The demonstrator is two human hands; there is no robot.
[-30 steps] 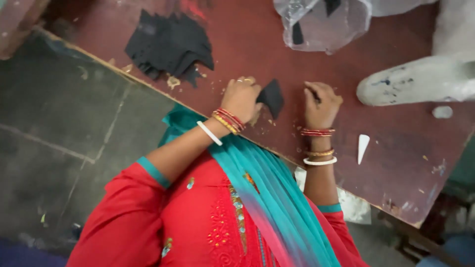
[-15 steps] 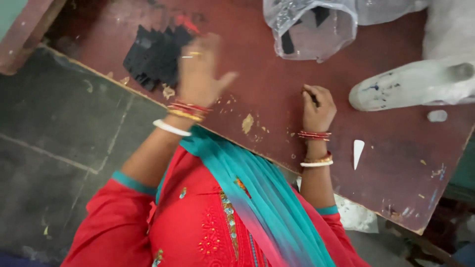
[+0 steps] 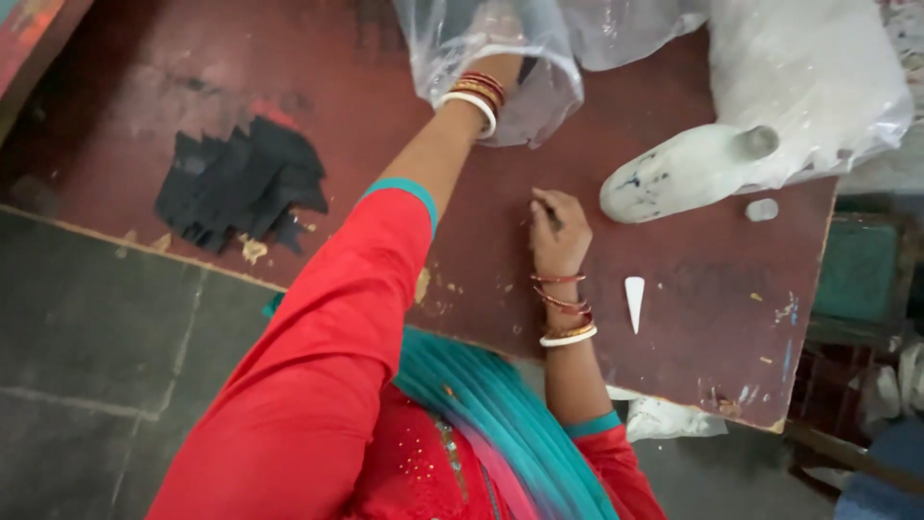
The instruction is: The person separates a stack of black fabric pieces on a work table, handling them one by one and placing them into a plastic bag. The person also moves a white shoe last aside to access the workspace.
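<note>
Table (image 3: 289,116) — dark red top, worn and paint-flecked; its near edge runs from nine o'clock down toward five, and its right edge drops off at three o'clock. Beyond the near edge there is only grey floor, so anything I drag toward myself could slide off.

Clear plastic bag (image 3: 500,67) — twelve o'clock, crumpled and open toward me. My left hand (image 3: 510,60) is inside it, past the bangles; through the film I cannot tell whether the fingers are spread or closed on anything. Risk, as I judge it: the thin film may snag on the bangles and come along when I pull out, spilling what is in it.

White wrapped bundle (image 3: 808,77) — one o'clock, with a white bottle-like piece (image 3: 688,173) lying on its side at two o'clock, just beside my right hand; a wide sweep could roll it.

Pile of black cut pieces (image 3: 241,183) — ten o'clock, near the table's front edge and loosely stacked; a sleeve brushing past could push some over.

My right hand (image 3: 558,231) — centre, curled narrow around something small and dark, resting on the table.

White pointed sliver (image 3: 634,300) — four o'clock, lying apart.

Open room — the bare stretch between the pile and my left arm.
</note>
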